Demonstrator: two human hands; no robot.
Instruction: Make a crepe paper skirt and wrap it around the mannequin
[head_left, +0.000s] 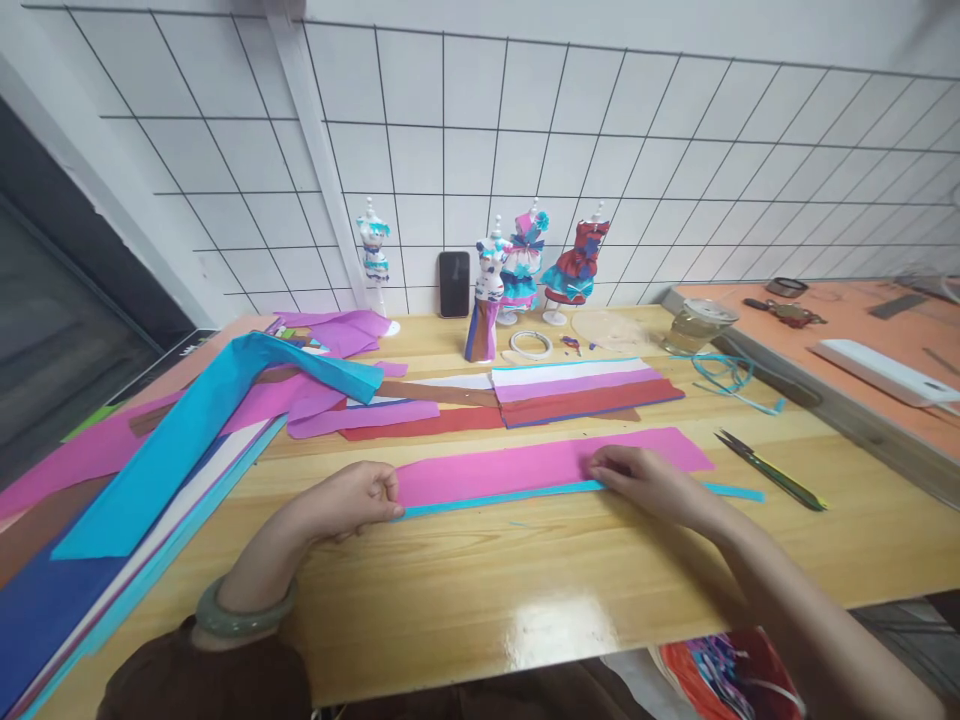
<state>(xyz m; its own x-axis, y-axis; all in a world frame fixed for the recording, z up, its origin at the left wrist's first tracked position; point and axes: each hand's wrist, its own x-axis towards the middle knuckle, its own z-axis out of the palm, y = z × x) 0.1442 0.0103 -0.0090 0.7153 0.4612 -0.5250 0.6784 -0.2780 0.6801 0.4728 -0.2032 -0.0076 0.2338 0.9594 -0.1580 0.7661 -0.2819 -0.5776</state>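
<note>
A pink crepe paper strip (pixel 495 467) lies flat on the wooden table, with a narrow blue paper strip (pixel 517 492) along its near edge. My left hand (pixel 367 494) pinches the left end where the two papers meet. Toward the right, my right hand (pixel 637 478) has its fingers pressed together on the blue strip and the pink edge. The blue strip's tail runs out beyond that hand. Green-handled thread snips (pixel 780 475) lie to the right of the papers, apart from my hand.
Layered coloured paper strips (pixel 585 390) lie behind the pink one. A heap of longer sheets (pixel 187 430) covers the left side. Small dress forms (pixel 491 280) and a phone (pixel 454 284) stand by the tiled wall. A glass jar (pixel 697 325) and blue cord (pixel 724 375) are at right.
</note>
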